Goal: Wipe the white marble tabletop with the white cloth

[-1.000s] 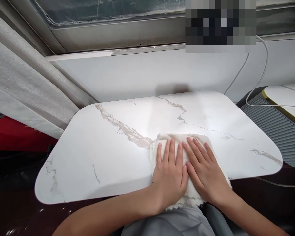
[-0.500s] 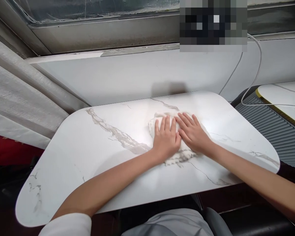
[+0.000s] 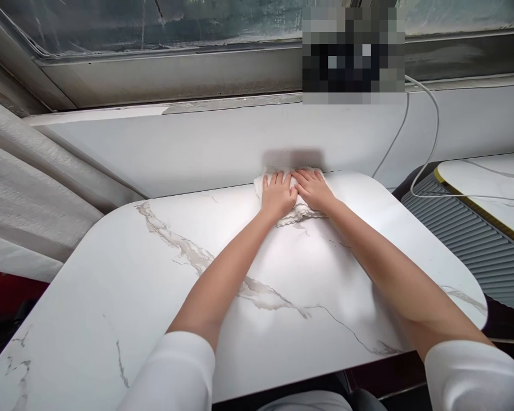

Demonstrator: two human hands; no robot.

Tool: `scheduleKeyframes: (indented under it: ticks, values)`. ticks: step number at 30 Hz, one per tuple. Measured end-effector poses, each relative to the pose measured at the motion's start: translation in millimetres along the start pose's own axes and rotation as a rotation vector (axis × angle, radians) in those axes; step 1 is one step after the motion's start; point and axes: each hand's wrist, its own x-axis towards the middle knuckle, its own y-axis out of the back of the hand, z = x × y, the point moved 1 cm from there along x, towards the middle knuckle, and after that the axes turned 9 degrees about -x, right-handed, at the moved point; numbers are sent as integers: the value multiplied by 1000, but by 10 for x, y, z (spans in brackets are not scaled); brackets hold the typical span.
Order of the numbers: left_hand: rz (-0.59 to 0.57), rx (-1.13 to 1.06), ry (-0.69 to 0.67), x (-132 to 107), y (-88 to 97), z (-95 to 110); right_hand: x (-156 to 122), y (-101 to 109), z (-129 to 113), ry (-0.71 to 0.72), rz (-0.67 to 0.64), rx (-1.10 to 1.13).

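Note:
A white cloth lies bunched at the far edge of the marble-patterned white table, close to the wall. My left hand rests flat on its left part, fingers stretched toward the wall. Beside it, my right hand presses down on the cloth's right part, also with fingers extended. The two hands touch or nearly touch at the thumbs. Folds of cloth show between and below them, and its middle is covered by the hands.
Behind the table rises a white wall panel under a window. A pale curtain hangs at the left. A white cable loops down at the right, past a grey ribbed surface and a second table.
Both hands have pushed the cloth away from me, from the table's middle to its far edge by the wall. The arms are now stretched further out, and the view has shifted slightly.

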Motion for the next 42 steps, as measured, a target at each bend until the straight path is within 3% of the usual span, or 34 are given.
scheduleKeyframes:
  ticks: [10,18,22,29,42]
  values:
    - [27,4,-2,172,-260,447,-106,29,576,22,16,9]
    - [-82,-3,-16,34,-271,679,-445,53,683,22,1,-98]
    - [-110,1,-13,-172,-256,802,-707,76,670,74,3,-104]
    - [-72,23,-10,-697,-224,1062,-1240,184,494,23,35,-53]
    - [-111,-15,-127,-1631,-168,1566,-2388,499,245,11,41,-37]
